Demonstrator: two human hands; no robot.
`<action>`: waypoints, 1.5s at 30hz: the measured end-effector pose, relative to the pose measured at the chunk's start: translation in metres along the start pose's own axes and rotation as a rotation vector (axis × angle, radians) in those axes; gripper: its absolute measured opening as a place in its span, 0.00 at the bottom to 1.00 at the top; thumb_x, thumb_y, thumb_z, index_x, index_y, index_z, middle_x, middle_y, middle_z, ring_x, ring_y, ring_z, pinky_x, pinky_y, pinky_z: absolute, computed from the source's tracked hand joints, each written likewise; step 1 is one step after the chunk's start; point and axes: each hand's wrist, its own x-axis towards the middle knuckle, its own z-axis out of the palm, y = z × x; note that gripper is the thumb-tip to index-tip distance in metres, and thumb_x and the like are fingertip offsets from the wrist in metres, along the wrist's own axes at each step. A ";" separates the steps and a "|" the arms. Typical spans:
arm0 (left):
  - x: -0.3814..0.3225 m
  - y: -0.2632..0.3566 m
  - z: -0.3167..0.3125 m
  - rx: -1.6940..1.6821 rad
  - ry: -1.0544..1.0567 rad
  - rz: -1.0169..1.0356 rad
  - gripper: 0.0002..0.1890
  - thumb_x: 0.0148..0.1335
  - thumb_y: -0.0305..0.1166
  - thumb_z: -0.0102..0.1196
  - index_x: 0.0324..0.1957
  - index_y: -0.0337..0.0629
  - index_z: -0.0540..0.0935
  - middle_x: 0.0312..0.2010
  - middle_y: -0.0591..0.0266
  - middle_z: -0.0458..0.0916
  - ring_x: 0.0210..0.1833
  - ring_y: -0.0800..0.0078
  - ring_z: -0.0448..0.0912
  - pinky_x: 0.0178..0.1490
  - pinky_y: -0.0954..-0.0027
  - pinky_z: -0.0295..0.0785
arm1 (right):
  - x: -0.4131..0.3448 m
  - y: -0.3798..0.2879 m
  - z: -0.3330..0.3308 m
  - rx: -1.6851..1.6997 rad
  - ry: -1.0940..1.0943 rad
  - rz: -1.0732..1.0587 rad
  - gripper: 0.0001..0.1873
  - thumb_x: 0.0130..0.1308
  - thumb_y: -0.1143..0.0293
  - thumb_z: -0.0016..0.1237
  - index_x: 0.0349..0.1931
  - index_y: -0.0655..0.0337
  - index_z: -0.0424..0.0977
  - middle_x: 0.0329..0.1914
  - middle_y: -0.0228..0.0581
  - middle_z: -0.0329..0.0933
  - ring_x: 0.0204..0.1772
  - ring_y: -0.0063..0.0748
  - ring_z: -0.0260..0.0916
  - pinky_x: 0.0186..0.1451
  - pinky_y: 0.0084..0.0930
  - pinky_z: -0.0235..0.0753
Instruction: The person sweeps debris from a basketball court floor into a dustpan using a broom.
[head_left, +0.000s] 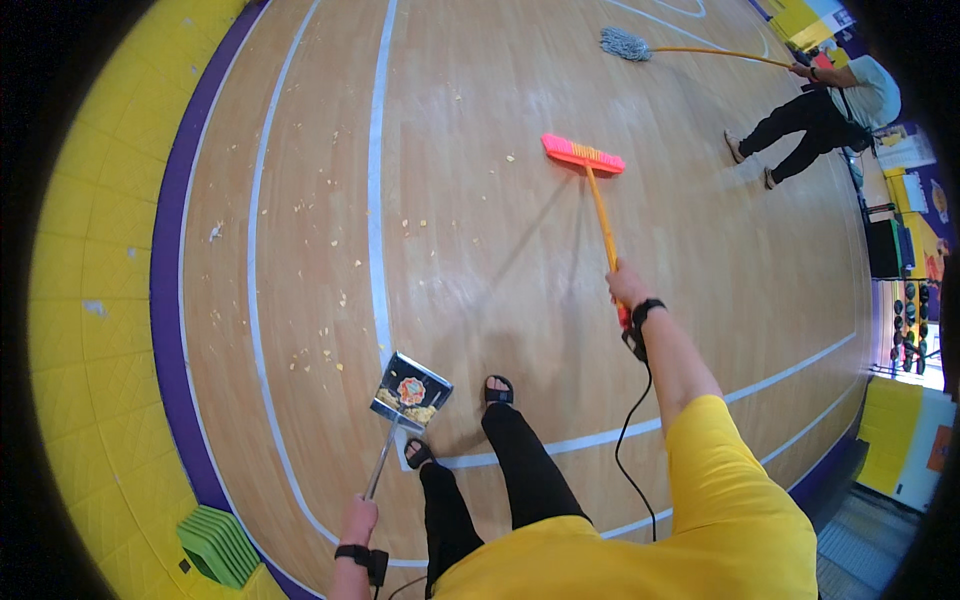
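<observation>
My right hand (628, 285) grips the orange handle of a push broom near its red end. The broom's pink and yellow bristle head (583, 153) is out ahead of me, over the wooden floor; whether it touches the boards I cannot tell. In my left hand (360, 519) is the metal handle of a long-handled dustpan (412, 391). Its pan is beside my feet and holds pale scraps and a printed wrapper-like piece. Pale crumbs and flakes (340, 367) lie scattered over the floor left of the broom. A crumpled whitish scrap (216, 231) lies farther left.
Yellow padding (90, 247) with a purple border (169, 300) runs along the left. Stacked green plastic items (217, 546) sit at lower left. At upper right another person (825, 112) holds a string mop (626, 45). A ball rack (910, 326) stands at right.
</observation>
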 end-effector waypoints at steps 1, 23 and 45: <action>0.006 -0.010 0.008 -0.013 0.023 0.013 0.16 0.50 0.33 0.42 0.36 0.30 0.75 0.33 0.35 0.75 0.41 0.43 0.73 0.43 0.55 0.68 | -0.024 0.014 0.005 0.024 -0.051 0.013 0.14 0.55 0.70 0.36 0.43 0.64 0.60 0.22 0.45 0.70 0.20 0.38 0.69 0.25 0.33 0.71; 0.028 -0.007 0.010 -0.584 -0.389 0.020 0.09 0.52 0.28 0.42 0.20 0.36 0.74 0.09 0.62 0.66 0.08 0.70 0.63 0.11 0.69 0.51 | -0.514 0.041 0.036 0.388 -0.826 0.158 0.29 0.62 0.68 0.41 0.63 0.60 0.49 0.46 0.39 0.69 0.41 0.25 0.68 0.43 0.17 0.68; -0.013 0.004 -0.019 -0.944 -0.390 -0.232 0.06 0.53 0.26 0.42 0.21 0.40 0.68 0.09 0.66 0.60 0.06 0.77 0.57 0.08 0.74 0.46 | -0.429 0.042 0.100 -0.331 -0.605 -0.047 0.30 0.62 0.66 0.37 0.64 0.58 0.44 0.30 0.42 0.71 0.27 0.28 0.71 0.28 0.25 0.73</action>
